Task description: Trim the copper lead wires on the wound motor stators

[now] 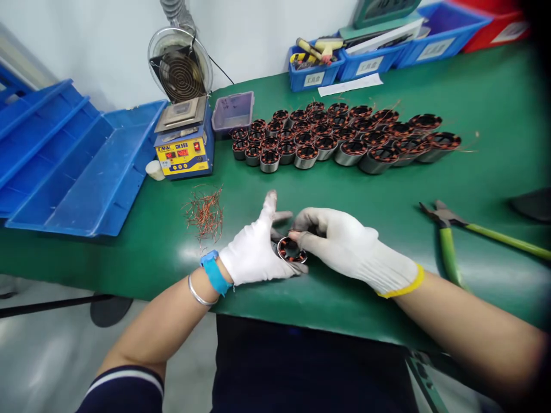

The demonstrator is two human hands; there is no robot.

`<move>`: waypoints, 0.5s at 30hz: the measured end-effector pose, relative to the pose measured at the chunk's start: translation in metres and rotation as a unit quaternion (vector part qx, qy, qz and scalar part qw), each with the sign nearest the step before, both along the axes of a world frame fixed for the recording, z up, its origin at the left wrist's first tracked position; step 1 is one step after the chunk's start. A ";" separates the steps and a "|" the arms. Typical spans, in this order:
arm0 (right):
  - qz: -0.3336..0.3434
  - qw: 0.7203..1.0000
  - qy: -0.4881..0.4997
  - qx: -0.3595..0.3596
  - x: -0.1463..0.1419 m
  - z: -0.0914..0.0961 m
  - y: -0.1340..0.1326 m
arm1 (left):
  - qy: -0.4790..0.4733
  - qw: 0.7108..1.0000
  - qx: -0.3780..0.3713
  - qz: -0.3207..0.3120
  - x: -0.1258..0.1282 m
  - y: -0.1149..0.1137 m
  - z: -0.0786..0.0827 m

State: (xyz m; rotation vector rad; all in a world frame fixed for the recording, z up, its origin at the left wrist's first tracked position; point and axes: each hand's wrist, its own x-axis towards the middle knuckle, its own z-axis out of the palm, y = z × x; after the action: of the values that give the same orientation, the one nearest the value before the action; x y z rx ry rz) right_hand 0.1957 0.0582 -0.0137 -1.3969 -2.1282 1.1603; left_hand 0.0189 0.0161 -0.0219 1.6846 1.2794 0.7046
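Observation:
A motor stator [292, 250], a metal ring with copper windings inside, stands near the front of the green table. My left hand [260, 244], in a white glove with a blue wrist strap, holds it from the left, its thumb and index finger spread around it. At the stator's upper rim, my right hand [333, 232], also gloved, pinches with thumb and index finger. What lies in that pinch looks like a thin wire end, mostly hidden by the fingertips. Left of my hands is a pile of copper wire clippings [205, 213].
Several more stators [306, 156] stand in rows behind my hands. Side cutters [445, 218] with green handles lie right. A blue-yellow solder pot [184, 155], a purple bin [233, 112] and blue trays [97, 178] stand left. Tool boxes [316, 74] line the back.

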 end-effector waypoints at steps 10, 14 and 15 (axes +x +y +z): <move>0.011 0.999 0.038 0.004 -0.001 -0.003 -0.001 | 0.005 1.000 0.021 0.003 0.000 0.000 -0.004; -0.044 0.984 0.150 -0.087 0.005 -0.005 -0.001 | 0.053 0.998 0.034 -0.022 0.000 0.001 0.000; -0.051 0.975 0.176 -0.122 0.009 -0.005 -0.001 | 0.072 0.996 0.039 -0.031 -0.001 0.002 0.002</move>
State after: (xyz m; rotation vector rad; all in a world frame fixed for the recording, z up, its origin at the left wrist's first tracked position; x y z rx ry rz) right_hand 0.2047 0.0568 -0.0184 -1.2660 -1.6950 1.5389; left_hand 0.0182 0.0177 -0.0201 1.8591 1.3075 0.6110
